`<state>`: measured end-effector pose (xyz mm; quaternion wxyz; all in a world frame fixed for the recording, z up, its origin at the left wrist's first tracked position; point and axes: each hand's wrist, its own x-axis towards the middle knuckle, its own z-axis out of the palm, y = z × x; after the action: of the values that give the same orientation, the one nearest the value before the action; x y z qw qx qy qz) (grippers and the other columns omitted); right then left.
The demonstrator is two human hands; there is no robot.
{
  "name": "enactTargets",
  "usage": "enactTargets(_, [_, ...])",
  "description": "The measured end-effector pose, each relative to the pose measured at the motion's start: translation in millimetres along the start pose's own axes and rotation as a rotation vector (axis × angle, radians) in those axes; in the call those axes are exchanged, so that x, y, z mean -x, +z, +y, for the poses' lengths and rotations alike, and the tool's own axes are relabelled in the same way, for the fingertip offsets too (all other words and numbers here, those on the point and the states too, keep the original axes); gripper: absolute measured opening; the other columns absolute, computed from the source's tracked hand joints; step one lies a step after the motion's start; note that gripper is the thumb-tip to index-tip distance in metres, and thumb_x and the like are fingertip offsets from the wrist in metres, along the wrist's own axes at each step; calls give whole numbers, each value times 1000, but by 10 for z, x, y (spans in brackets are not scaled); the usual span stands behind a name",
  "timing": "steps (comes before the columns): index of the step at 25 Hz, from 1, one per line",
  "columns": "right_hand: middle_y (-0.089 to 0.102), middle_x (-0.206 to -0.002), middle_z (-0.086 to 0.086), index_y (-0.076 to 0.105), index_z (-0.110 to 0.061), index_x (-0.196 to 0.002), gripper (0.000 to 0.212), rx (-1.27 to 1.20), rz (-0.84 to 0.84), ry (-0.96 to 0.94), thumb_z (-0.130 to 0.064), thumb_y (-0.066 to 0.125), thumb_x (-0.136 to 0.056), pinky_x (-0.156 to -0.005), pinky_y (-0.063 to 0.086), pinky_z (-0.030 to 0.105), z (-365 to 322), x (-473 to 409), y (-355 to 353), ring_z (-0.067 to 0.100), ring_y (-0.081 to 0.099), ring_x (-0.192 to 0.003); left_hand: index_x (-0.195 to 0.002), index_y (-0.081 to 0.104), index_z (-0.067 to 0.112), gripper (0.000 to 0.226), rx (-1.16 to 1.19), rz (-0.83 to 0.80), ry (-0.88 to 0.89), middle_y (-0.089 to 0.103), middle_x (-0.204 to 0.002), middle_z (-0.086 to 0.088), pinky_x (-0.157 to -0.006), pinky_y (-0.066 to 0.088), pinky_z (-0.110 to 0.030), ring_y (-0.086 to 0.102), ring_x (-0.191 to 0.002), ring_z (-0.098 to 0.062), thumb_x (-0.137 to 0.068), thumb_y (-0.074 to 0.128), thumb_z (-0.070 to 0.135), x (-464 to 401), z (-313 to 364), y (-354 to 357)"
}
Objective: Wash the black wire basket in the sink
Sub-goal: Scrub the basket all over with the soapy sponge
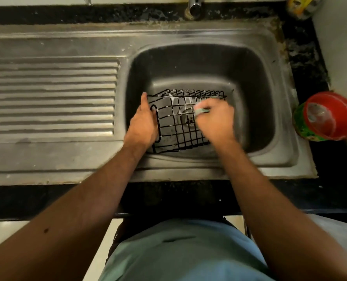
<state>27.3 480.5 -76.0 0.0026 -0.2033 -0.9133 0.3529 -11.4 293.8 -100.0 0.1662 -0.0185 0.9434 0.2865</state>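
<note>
Black wire basket (pixel 178 122), soap-streaked, tilts mid-frame in the sink (pixel 255 110); left grip (pixel 143 123) holds its end, right grip (pixel 214 118) pinches a scrubber (pixel 201 111).

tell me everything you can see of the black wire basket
The black wire basket is a rectangular grid of thin dark wire with an oval handle loop at its left end. It sits tilted in the sink basin, over the drain, with white suds along its far rim. The left hand grips its left end; the right hand holds a greenish scrubber against it.
</note>
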Motion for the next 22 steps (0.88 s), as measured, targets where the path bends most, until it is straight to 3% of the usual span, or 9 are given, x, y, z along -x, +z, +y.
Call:
enactTargets(4, [67,-99,-6,76,-18,-92,10,-35,-14,-245,-15,67,-88,-75,30,-1,-262,308,123,2,57,-85,-162,2,20,84,-32,10,28,56,-142,-15,-103,49,-48,61,-117,-35,-97,52,6,-14,-12,11])
enactTargets(6, [68,-102,-7,73,-20,-99,15,-16,3,-189,-11,64,-92,-76,31,-2,-27,144,71,4,60,-90,-163,4,21,69,-3,34,25,56,-142,-15,-105,47,-47,60,-119,-35,-105,42,18,-16,-8,21])
enactTargets(8, [73,-105,-3,72,-21,-110,26,-1,89,-30,-6,60,-91,-83,45,7,305,-92,-39,11,66,-92,-162,5,23,62,28,49,29,59,-137,-15,-103,49,-47,63,-114,-35,-108,35,26,-23,-10,30])
enactTargets(10, [75,-111,5,73,-17,-117,29,-1,110,138,-8,64,-91,-94,48,17,569,-280,-149,15,69,-99,-162,6,27,60,69,41,26,65,-125,-15,-91,56,-47,68,-98,-33,-109,32,33,-21,-11,38])
enactTargets(12, [75,-111,8,75,-16,-114,26,4,73,239,-13,73,-89,-91,47,17,661,-353,-181,13,68,-95,-162,5,28,60,85,17,7,66,-111,-11,-69,55,-35,67,-76,-21,-109,31,35,-2,16,22])
enactTargets(16, [78,-94,3,79,-20,-98,17,14,48,174,-14,68,-87,-88,52,20,386,-125,-137,12,71,-87,-162,3,30,60,92,7,-18,66,-111,-6,-53,42,-18,62,-64,-10,-110,31,36,34,45,-23])
enactTargets(18, [77,-96,-4,79,-23,-98,20,-23,12,134,-11,67,-88,-84,45,10,143,116,-135,3,66,-83,-162,3,31,60,75,13,-14,64,-123,-6,-61,48,-21,62,-70,-10,-110,32,35,41,45,-21])
enactTargets(20, [75,-104,-6,78,-24,-103,21,-75,-35,51,-10,67,-91,-80,42,2,-133,353,-107,-1,63,-83,-162,3,32,60,55,28,6,60,-135,-10,-82,56,-37,66,-88,-22,-109,33,31,24,29,3])
enactTargets(22, [72,-109,-3,76,-23,-105,21,-90,-71,-106,-9,67,-91,-87,51,13,-358,527,-4,6,65,-91,-161,2,34,65,44,10,5,56,-140,-13,-87,56,-44,65,-99,-30,-107,37,27,4,21,-1])
